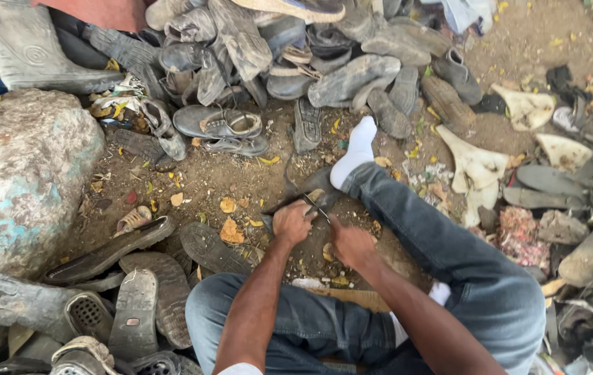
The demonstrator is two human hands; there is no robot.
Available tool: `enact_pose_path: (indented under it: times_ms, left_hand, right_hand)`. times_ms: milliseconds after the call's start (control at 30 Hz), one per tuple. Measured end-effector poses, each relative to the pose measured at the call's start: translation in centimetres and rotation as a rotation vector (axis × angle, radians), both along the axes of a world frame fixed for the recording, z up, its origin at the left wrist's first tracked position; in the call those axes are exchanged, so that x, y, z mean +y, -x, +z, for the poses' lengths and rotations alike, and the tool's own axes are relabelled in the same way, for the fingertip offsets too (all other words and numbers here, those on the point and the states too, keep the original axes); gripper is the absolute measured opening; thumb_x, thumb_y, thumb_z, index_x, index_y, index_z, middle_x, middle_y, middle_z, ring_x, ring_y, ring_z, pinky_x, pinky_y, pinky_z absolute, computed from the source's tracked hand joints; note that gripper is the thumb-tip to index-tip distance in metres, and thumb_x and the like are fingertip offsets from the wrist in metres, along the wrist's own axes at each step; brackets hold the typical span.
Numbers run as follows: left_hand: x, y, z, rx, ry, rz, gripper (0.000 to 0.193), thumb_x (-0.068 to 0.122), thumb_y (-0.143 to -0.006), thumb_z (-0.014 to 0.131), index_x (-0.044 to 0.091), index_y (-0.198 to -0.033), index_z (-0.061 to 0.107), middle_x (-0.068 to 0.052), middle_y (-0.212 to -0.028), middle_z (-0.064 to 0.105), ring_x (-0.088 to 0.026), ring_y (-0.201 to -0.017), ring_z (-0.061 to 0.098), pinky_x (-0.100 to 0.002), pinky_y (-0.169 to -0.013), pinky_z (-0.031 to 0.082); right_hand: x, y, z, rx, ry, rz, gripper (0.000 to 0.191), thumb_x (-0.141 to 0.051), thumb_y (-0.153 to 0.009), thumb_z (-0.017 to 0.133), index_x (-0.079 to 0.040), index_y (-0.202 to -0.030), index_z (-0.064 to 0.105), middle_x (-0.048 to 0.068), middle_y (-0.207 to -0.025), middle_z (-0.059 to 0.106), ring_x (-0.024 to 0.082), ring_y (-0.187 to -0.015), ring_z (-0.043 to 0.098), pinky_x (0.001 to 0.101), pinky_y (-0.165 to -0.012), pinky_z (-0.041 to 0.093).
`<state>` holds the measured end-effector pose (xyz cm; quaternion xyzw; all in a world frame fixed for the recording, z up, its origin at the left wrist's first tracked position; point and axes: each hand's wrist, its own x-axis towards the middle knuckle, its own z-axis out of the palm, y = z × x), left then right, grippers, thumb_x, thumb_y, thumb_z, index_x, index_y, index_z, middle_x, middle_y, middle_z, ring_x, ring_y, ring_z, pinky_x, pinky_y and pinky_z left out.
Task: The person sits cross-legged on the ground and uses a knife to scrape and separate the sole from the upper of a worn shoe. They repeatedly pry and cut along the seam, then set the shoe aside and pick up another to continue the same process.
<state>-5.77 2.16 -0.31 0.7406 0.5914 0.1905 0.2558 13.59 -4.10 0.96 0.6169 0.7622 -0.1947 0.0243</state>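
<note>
Dusty rubber sole scrap [317,191] pinned on the ground: left hand [292,222] clenched around pliers [314,205], right hand [352,244] closed beside it, forearms reaching forward.

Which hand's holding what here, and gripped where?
Left hand grips a thin dark tool, likely a blade, by its near end. Right hand presses on a dark shoe piece on the ground; the exact grip is hidden.

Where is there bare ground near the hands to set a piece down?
The most open dirt lies ahead-left of the left hand, between the big rock, the sandal pair and the loose soles; only leaves and scraps litter it. A smaller patch sits right of the outstretched leg, before the pale cutoffs. The shoe heap is packed.
</note>
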Motion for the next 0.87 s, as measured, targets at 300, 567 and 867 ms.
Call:
enact_pose_path:
  times_ms: [300, 567, 867]
  left_hand:
    - [2.1, 1.2, 0.1, -0.201, 0.123, 0.055, 0.026, 0.037, -0.089, 0.074, 0.014, -0.101, 0.077, -0.009, -0.101, 0.072, -0.031, -0.094, 0.069, -0.045, -0.085, 0.051]
    - [2.2, 1.6, -0.1, -0.356, 0.059, 0.007, 0.025, 0.033, -0.087, 0.075, 0.011, -0.098, 0.078, -0.011, -0.093, 0.072, -0.031, -0.091, 0.069, -0.044, -0.082, 0.052]
    - [2.3, 1.7, 0.1, -0.412, 0.095, 0.061, 0.028, 0.032, -0.085, 0.077, 0.007, -0.096, 0.078, -0.013, -0.088, 0.072, -0.031, -0.084, 0.070, -0.042, -0.078, 0.051]
  right_hand:
    - [-3.5, -0.7, -0.7, 0.223, 0.002, -0.212, 0.051, -0.028, -0.100, 0.054, -0.012, -0.148, 0.048, 0.019, -0.069, 0.069, 0.038, -0.060, 0.070, 0.0500, -0.062, 0.056]
    - [1.1, 0.5, -2.9, 0.876, 0.201, -0.379, 0.032, -0.026, -0.104, 0.059, -0.005, -0.124, 0.072, 0.001, -0.066, 0.056, 0.012, -0.058, 0.050, 0.0357, -0.055, 0.041]
    - [0.6, 1.5, -3.2, 0.806, 0.221, -0.357, 0.033, -0.028, -0.100, 0.057, -0.005, -0.120, 0.070, 0.002, -0.069, 0.060, 0.013, -0.068, 0.053, 0.0355, -0.067, 0.047]
